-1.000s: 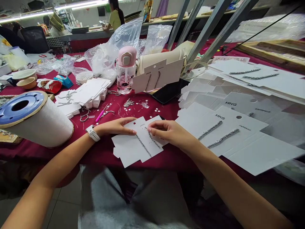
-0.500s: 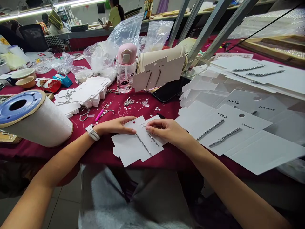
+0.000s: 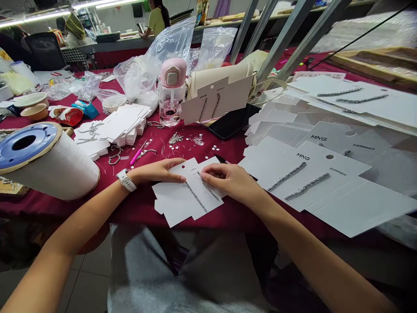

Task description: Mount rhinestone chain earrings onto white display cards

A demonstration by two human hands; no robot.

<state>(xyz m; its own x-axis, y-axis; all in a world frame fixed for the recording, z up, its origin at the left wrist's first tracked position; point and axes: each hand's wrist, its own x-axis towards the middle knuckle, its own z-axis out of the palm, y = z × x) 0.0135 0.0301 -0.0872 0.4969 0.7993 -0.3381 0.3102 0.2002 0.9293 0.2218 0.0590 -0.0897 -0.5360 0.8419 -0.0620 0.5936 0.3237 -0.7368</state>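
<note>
A white earring card (image 3: 177, 204) lies tilted at the table's front edge, turned toward me. My left hand (image 3: 163, 171), with a white watch on its wrist, is closed on the card's upper left edge, thumb on top. One silver beaded strand earring (image 3: 196, 196) runs down the middle of the card. At a second beaded earring (image 3: 209, 190), to its right, my right hand (image 3: 224, 178) pinches the upper end between thumb and forefinger. The earring's post is too small to make out.
Finished-looking MNG earring cards (image 3: 352, 204) are heaped on the right. A thread spool (image 3: 71, 165) stands at left, near a blank card stack (image 3: 125, 124). Behind are a pink-lidded bottle (image 3: 172, 91), a phone (image 3: 233, 124), a pink tool (image 3: 136, 156) and loose beads (image 3: 176, 138).
My right hand has shifted very slightly to the right, and the right-hand earring's lower end with it. My left hand and the card stay almost still.
</note>
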